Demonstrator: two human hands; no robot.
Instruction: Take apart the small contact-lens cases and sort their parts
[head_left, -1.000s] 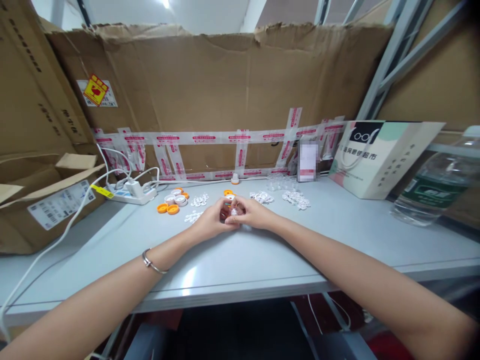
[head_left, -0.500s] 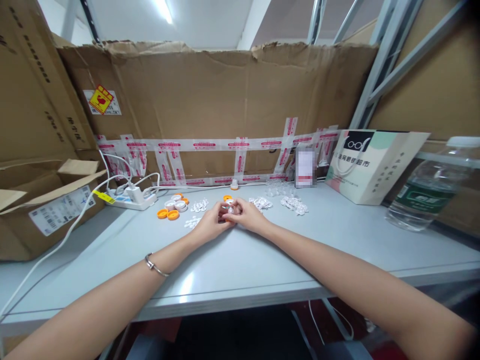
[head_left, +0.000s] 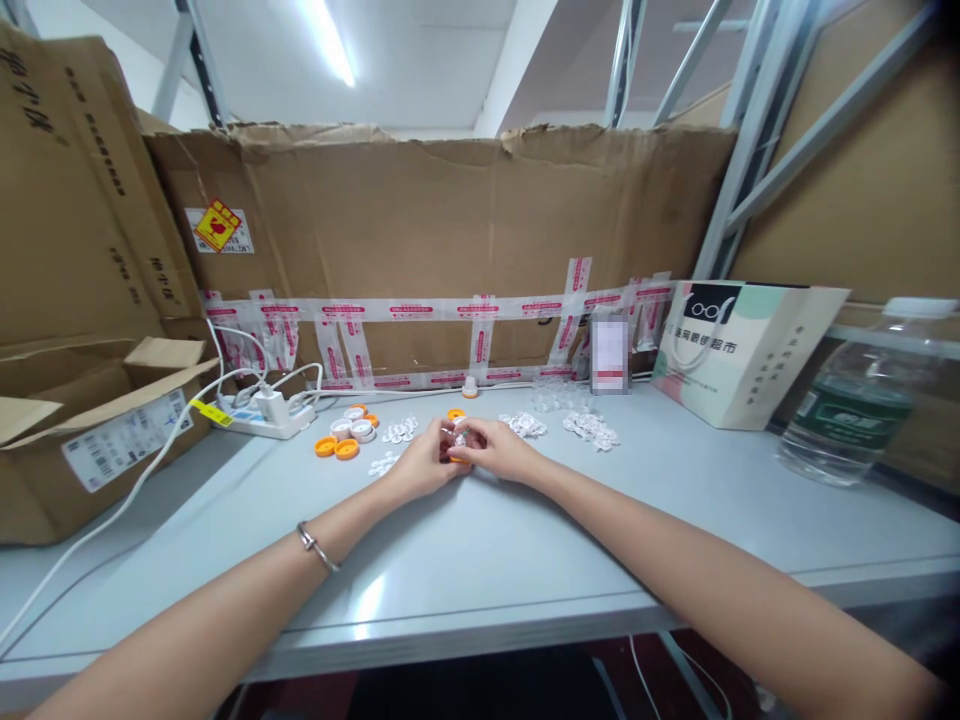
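Note:
My left hand (head_left: 426, 460) and my right hand (head_left: 501, 450) meet over the middle of the table, their fingers closed around a small orange and white plastic part (head_left: 460, 459). Fingers cover most of it, so its exact shape is hidden. Just behind them lies an orange ring-like cap (head_left: 455, 413). Left of my hands are orange caps (head_left: 346, 449), white round caps (head_left: 362, 430) and small white pieces (head_left: 400, 430). Right of them, piles of small white pieces (head_left: 591, 430) lie in front of clear plastic pieces (head_left: 559, 393).
A power strip (head_left: 277, 420) with white cables and an open cardboard box (head_left: 142, 440) stand left. A small white-topped part (head_left: 469, 386) sits at the back. On the right are a phone-like upright panel (head_left: 610, 355), a paper bag (head_left: 739, 350) and a water bottle (head_left: 855, 400).
The whole view has shifted, with the scene sitting slightly lower now. Both hands stay together around the small part, with fingers slightly shifted.

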